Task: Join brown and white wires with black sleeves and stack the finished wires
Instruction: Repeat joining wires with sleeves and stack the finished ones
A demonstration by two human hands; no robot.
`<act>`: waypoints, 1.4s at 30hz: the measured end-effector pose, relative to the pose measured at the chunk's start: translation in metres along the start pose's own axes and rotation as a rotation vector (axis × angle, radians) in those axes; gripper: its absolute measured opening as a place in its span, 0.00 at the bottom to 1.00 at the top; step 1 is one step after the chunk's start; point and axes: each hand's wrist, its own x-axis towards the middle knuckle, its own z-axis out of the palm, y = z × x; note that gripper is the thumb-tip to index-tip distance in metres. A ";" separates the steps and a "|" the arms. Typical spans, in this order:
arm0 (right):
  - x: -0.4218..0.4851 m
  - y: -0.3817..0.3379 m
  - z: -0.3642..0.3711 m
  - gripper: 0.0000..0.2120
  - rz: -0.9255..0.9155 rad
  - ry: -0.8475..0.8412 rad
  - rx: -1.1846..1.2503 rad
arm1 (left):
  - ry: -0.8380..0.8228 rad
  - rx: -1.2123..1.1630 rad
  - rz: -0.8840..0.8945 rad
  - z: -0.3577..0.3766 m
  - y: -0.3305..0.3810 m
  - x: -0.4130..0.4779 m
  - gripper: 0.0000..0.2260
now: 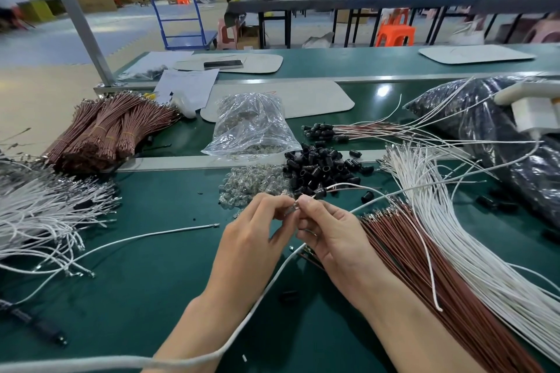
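Note:
My left hand [257, 230] and my right hand [330, 227] meet above the green table, fingertips together. Both pinch the metal ends of a wire pair [357, 188] whose brown and white strands run off to the right. A black sleeve [319, 192] sits threaded on that pair just behind my right fingertips. Loose black sleeves [321, 166] lie heaped right behind my hands. Loose brown wires [424, 254] and white wires [460, 221] fan out on the right. Finished wires with sleeves [348, 130] are stacked further back.
Bundled brown wires [103, 130] and loose white wires [45, 215] lie at the left. A clear bag [251, 124] and small clear parts [254, 182] sit centre. A big dark bag [500, 136] fills the right. A single white wire [145, 236] crosses the table [151, 297].

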 end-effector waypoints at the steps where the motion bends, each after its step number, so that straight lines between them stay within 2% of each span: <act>1: 0.000 0.000 0.000 0.12 -0.001 0.001 -0.005 | 0.003 -0.001 0.002 0.000 0.000 0.000 0.06; 8: 0.001 -0.002 0.000 0.20 0.044 -0.050 -0.016 | 0.037 -0.041 0.008 0.004 -0.005 -0.002 0.06; 10: 0.002 -0.003 0.000 0.19 0.046 -0.058 -0.028 | 0.056 -0.052 0.004 0.004 -0.006 -0.002 0.06; 14: 0.003 -0.006 -0.002 0.21 0.005 -0.003 0.081 | 0.086 -0.060 -0.004 0.003 -0.009 -0.001 0.05; 19: 0.004 -0.008 -0.005 0.13 -0.027 0.037 0.124 | 0.077 -0.079 -0.027 0.004 -0.009 -0.001 0.05; 25: 0.004 -0.006 -0.005 0.13 -0.033 -0.016 0.027 | 0.061 -0.078 -0.028 0.003 -0.009 -0.001 0.05; 38: 0.003 -0.004 -0.005 0.14 -0.001 -0.134 -0.024 | 0.046 -0.110 -0.087 0.004 -0.008 -0.004 0.06; 42: 0.002 -0.004 -0.005 0.14 -0.005 -0.117 -0.064 | 0.009 -0.128 -0.100 0.002 -0.009 -0.004 0.06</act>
